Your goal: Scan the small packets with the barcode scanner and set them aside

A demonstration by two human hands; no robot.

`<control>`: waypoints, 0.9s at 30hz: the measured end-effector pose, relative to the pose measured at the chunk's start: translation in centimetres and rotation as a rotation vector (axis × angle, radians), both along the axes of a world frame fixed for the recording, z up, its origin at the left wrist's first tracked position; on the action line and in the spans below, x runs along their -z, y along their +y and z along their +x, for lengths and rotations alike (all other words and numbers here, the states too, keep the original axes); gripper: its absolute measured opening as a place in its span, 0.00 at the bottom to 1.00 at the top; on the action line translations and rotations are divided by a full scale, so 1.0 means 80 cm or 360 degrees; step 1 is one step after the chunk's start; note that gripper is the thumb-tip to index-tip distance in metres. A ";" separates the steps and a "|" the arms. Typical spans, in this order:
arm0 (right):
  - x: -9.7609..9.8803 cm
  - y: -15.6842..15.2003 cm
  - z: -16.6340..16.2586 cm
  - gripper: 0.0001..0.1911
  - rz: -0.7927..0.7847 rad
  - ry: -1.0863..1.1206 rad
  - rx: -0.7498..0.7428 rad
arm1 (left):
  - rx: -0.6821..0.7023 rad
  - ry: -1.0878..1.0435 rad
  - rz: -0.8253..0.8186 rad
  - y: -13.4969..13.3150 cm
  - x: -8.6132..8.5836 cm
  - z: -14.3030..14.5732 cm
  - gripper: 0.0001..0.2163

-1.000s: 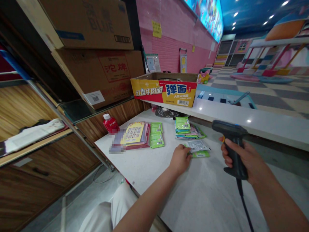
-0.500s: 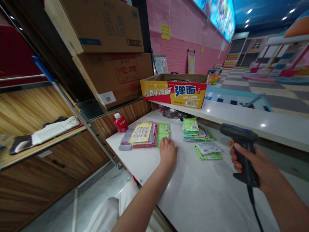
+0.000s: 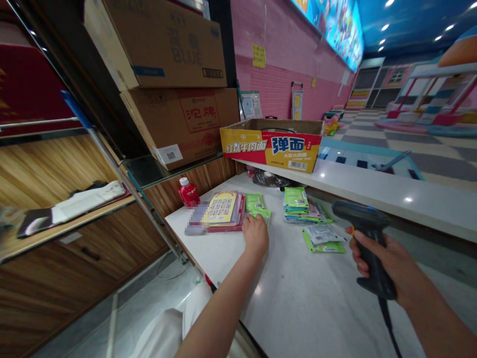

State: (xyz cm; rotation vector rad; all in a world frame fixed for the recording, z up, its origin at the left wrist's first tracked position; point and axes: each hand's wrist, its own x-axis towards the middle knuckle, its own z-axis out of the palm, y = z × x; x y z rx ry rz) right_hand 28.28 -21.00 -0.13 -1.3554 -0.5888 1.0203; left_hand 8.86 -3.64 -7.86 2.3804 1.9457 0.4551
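Observation:
My left hand (image 3: 255, 234) is closed on a green packet (image 3: 263, 215), lifting it at the near end of a green packet pile (image 3: 254, 201) on the white counter (image 3: 298, 293). My right hand (image 3: 387, 263) grips a black barcode scanner (image 3: 367, 243) by its handle, its cable running down toward me. Two packets (image 3: 323, 237), one white-faced over a green one, lie between my hands. A taller stack of green and blue packets (image 3: 297, 203) sits just behind them.
Colourful booklets (image 3: 220, 211) and a red bottle (image 3: 188, 192) lie left of the packets. An open yellow-red carton (image 3: 272, 141) rests on the raised ledge (image 3: 372, 189). Cardboard boxes (image 3: 175, 84) stack on a glass shelf at left. A black bag (image 3: 270, 179) sits below the ledge.
My left hand left the two packets in the middle, crossed left to the green pile and now has one packet in its fingers. The scanner hand stayed roughly in place.

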 end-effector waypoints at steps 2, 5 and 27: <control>0.000 0.000 -0.005 0.25 -0.0020 -0.0009 -0.0028 | -0.0021 -0.0151 -0.0021 0.004 0.002 0.001 0.15; -0.002 -0.001 -0.012 0.24 -0.0063 -0.0050 -0.0090 | -0.0001 -0.0604 -0.0047 0.016 0.009 -0.006 0.27; 0.011 -0.006 -0.043 0.21 -0.0446 -0.0576 -0.0879 | 0.0070 -0.1953 0.0192 0.005 0.053 -0.033 0.07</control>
